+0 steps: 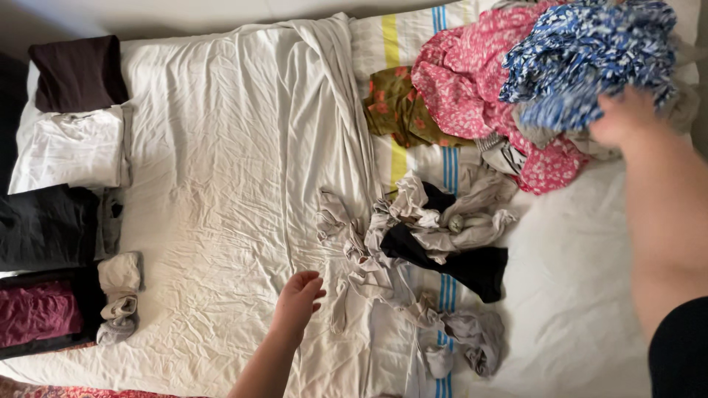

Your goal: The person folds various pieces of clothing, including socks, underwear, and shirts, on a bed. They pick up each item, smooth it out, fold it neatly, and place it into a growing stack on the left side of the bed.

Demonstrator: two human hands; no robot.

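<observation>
Right hand up at the far right, gripping the blue and white flowery cloth, blurry, on top of the pink flowery cloth in the heap. Best to lift high and slow, so nothing underneath gets dragged along. Left hand open, holding nothing, just over the crumpled white bed sheet, beside the tangle of grey and black small clothes. Folded stacks along the left edge: dark brown folded cloth, white folded cloth, rolled grey socks
</observation>
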